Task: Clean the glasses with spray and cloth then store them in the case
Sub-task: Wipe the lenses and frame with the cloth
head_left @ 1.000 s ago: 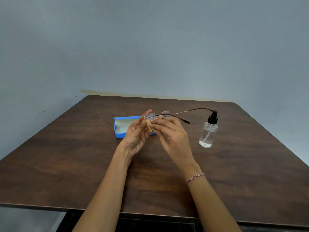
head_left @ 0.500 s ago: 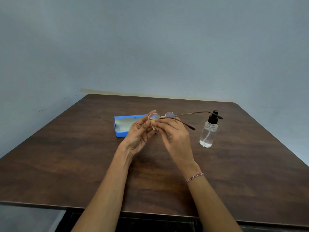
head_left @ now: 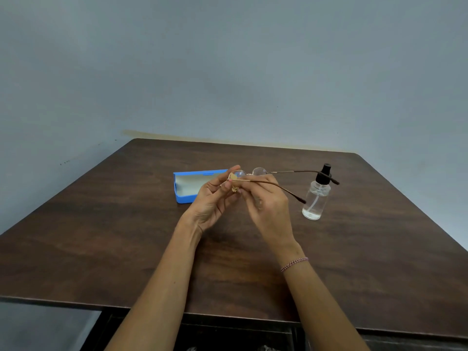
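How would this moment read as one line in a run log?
phase: wiping | left hand: pinches yellow cloth against glasses | right hand: holds glasses | blue case: open on table | spray bottle: upright

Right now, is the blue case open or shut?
Open. The case lies on the table with its pale inside showing.

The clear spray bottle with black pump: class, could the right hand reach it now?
Probably yes: the clear spray bottle stands upright close to the right hand, only bare wooden table between. But that hand holds the thin-rimmed glasses, whose temples point toward it.
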The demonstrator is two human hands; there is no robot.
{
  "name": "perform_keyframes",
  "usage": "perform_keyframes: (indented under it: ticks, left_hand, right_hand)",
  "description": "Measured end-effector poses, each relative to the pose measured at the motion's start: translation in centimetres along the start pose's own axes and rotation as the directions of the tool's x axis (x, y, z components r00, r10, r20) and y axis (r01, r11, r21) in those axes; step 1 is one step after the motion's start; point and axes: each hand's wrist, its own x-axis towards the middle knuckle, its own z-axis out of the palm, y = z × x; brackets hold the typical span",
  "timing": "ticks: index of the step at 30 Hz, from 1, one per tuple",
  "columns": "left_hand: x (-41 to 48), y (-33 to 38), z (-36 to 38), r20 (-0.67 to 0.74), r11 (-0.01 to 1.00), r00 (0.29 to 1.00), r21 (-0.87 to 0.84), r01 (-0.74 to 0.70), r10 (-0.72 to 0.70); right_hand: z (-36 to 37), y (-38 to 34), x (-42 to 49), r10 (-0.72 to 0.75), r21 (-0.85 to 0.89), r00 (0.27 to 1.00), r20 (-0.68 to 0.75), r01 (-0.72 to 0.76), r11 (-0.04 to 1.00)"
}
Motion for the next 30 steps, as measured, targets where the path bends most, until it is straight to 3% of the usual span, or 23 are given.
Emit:
perform_keyframes:
  ticks: [5, 17, 26, 30]
  left_hand:
    - [0.1, 0.2, -0.28, -0.025, 0.999, 0.999, -0.031, -0.028, 0.028]
    - [0.15, -0.34, 0.13, 0.003, 0.999, 1.0, 0.023, 0.029, -0.029]
    - [0.12, 0.38, -0.07, -0.042, 0.998, 0.998, -0.039, -0.04, 0.038]
    - [0.13, 0.05, 0.2, -0.021, 1.0, 1.0, 0.008, 0.004, -0.004]
  right_hand:
    - [0.17, 0.15, -0.01, -0.052, -0.009, 0.998, 0.018, 0.052, 0.999]
    - [-0.05, 0.18, 0.1, 0.062, -0.02, 0.997, -0.035, -0.063, 0.998]
    - [-0.01, 0.21, 0.0, -0.014, -0.047, 0.998, 0.064, 0.017, 0.999]
    - [-0.1, 0.36, -0.09, 0.026, -0.067, 0.999, 0.028, -0.024, 0.997]
